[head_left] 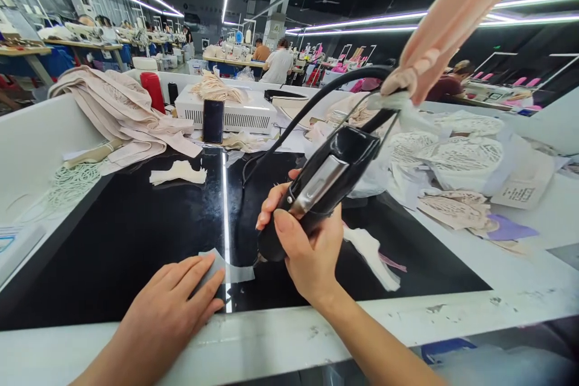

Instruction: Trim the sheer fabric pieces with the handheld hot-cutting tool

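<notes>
My right hand (pixel 312 247) is wrapped round a black corded hand tool (pixel 323 175) with a metal lever along its side. The tool's narrow tip points down and left, beside the right end of a small pale grey fabric piece (pixel 239 273). I cannot tell whether the tip touches it. My left hand (pixel 176 301) lies flat with fingers stretched out, its fingertips pressing the left part of that piece onto the glossy black board (pixel 136 241). A peach fabric strip (pixel 452 18) is knotted at the tool's upper end and runs up out of view.
A cream fabric piece (pixel 178 173) lies at the board's back left, and a white one (pixel 373 256) lies right of the tool. Behind stand a phone (pixel 213 122), a white vented box (pixel 248 114) and a red thread cone (pixel 152 91). Lace pieces (pixel 470 157) pile up on the right.
</notes>
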### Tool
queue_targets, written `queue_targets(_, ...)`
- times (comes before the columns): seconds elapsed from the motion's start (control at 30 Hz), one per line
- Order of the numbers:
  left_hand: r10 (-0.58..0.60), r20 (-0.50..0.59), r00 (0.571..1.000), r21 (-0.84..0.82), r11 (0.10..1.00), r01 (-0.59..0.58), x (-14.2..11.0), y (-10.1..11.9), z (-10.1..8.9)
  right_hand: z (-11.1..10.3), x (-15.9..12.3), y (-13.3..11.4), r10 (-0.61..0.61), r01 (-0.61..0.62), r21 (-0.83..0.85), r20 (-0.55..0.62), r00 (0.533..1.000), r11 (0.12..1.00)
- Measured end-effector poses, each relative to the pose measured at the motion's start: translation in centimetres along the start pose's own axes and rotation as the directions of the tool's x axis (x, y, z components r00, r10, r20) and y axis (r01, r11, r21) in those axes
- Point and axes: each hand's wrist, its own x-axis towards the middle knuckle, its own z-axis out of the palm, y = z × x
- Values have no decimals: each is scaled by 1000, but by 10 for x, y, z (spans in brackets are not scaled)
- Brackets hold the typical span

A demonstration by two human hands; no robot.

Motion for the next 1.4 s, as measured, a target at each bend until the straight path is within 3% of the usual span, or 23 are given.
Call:
queue_targets(0.4,11,12,1000,0,1000,-11,-1,0,1,3,-2,-1,45,-46,-30,-35,998,998)
queue_targets(0.57,-4,3,1000,-4,1000,4,0,1,0,-1,-4,-1,35,-33,51,-41,999,998)
queue_targets(0.93,-31,33,999,-57,998,33,0,-1,-1,-2,-6,-1,56,-57,58,4,998,997)
queue_targets(1.13,-135,84,987,-138,980,145,-6,-7,-17,2,-2,-4,35,-37,141,18,999,989)
queue_targets(1.4,-385,192,902,-150,897,415,-53,-24,-31,48,-7,0,79,-107,263,117,990,959)
